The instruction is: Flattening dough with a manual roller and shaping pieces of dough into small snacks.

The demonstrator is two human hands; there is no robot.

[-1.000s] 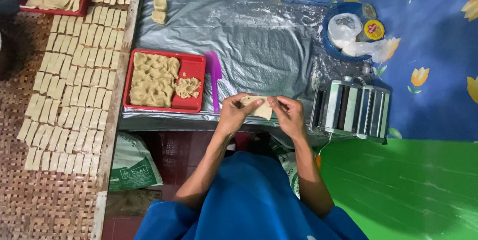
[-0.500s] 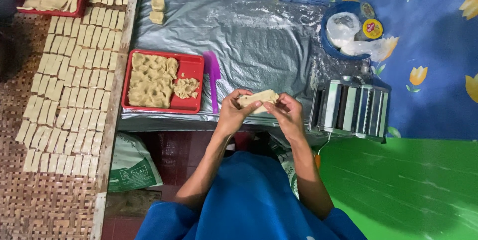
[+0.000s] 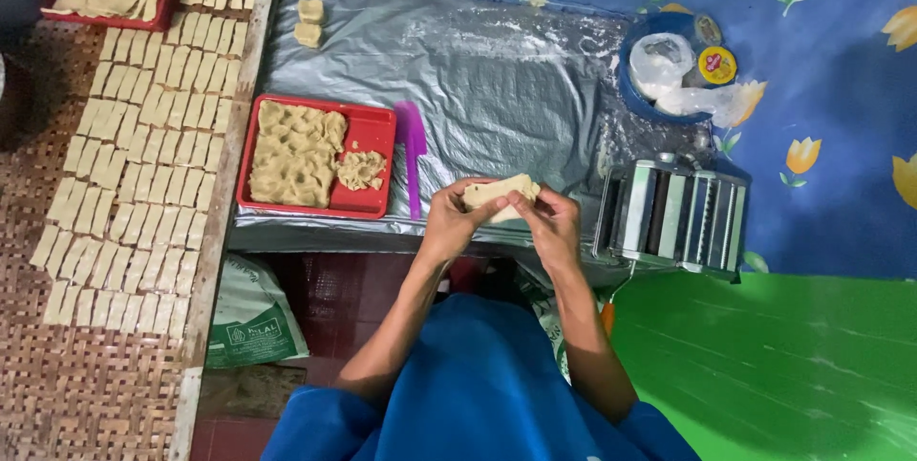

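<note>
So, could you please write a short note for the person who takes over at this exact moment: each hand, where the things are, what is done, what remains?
Left hand and right hand: both pinch one flat beige dough piece above the grey plastic sheet.
Red rectangular tray, left of the hands, holds much uncut beige dough.
Purple plastic scraper lies beside the tray.
Silver roller machine stands at the right.
Done: many rows of cut dough strips on the woven mat.
Left: the tray dough and the held piece.
</note>
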